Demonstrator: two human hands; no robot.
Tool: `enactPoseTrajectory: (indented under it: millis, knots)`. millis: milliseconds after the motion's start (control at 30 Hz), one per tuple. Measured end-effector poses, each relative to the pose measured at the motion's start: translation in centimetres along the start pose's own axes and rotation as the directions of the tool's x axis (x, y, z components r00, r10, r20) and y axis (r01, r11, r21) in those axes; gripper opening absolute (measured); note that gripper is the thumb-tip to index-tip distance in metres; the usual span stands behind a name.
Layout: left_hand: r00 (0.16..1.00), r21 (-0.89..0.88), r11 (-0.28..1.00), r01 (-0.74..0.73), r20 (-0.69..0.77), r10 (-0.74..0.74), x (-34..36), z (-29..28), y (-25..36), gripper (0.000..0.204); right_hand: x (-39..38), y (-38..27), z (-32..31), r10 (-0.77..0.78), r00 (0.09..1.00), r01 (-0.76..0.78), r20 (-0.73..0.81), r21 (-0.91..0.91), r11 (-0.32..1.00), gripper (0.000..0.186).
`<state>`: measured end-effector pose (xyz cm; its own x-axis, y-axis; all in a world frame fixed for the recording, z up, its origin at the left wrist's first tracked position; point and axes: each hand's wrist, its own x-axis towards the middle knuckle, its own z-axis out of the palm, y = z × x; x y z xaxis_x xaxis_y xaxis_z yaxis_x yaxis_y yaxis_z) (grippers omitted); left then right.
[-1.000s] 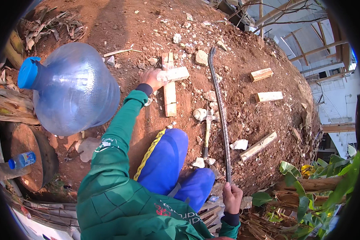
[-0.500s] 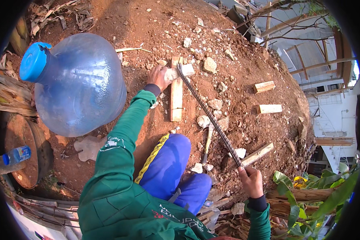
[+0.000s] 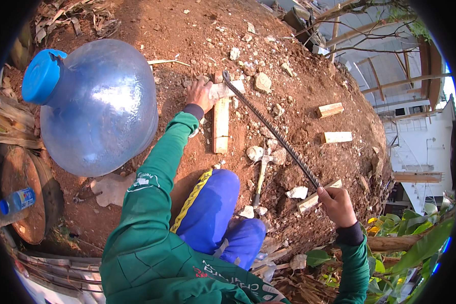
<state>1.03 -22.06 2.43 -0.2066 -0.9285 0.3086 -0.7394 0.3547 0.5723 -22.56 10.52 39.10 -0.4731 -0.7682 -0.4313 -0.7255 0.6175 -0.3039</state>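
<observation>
- Because the left hand (image 3: 200, 96) grasps the left end of the block (image 3: 222, 91), that end is covered; the wood looks light and stiff, so a firm hold on its sides should do.
- Crosswise under the block, the plank (image 3: 221, 129) lies on the soil (image 3: 304, 83); it seems rigid but might rock on such loose ground.
- From over the block, the bar (image 3: 289, 150) slants down rightward; its ribbed metal looks heavy, unbending and not slippery. Whether it touches the block, I cannot tell.
- Round the bar's lower end, the right hand (image 3: 338, 206) is closed; gripping nearer the middle would probably balance it better.
</observation>
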Motion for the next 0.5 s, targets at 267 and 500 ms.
enactPoseTrajectory:
  millis: [267,500]
  knots:
    - [0.998,-0.042,0.999,0.026,0.061,-0.024,0.3,0.4,-0.5,0.06,-2.1,2.4,9.4,-0.036,0.983,0.014,-0.178,-0.12,0.993,0.047]
    - [0.994,0.012,1.0,0.002,0.111,-0.003,0.7,0.8,-0.5,0.067,-4.1,4.8,17.2,0.027,0.968,-0.028,-0.251,-0.001,1.0,0.042]
